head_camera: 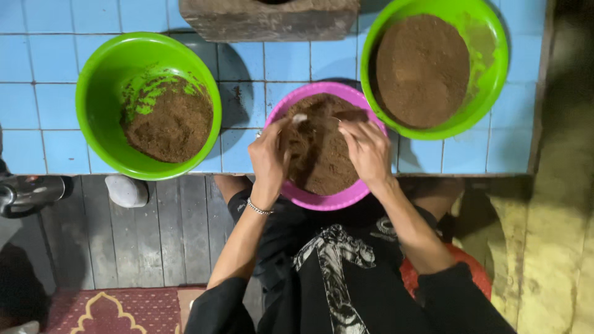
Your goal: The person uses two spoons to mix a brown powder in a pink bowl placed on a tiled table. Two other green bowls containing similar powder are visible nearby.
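Observation:
A pink bowl (322,201) of brown powder sits at the near edge of a blue tiled counter. My left hand (270,154) is at the bowl's left rim, fingers curled around a small pale object that may be a spoon (300,118). Over the right side of the same bowl, my right hand (366,147) has its fingers closed, pinching or holding something dark; what it is I cannot make out. A silver bracelet (258,208) is on my left wrist.
Two green bowls of brown powder flank the pink one, one at left (99,93) and one at right (495,68). A rough stone block (269,21) stands at the back. Below the counter are a wooden floor, a white shoe (126,190) and a red patterned rug (111,310).

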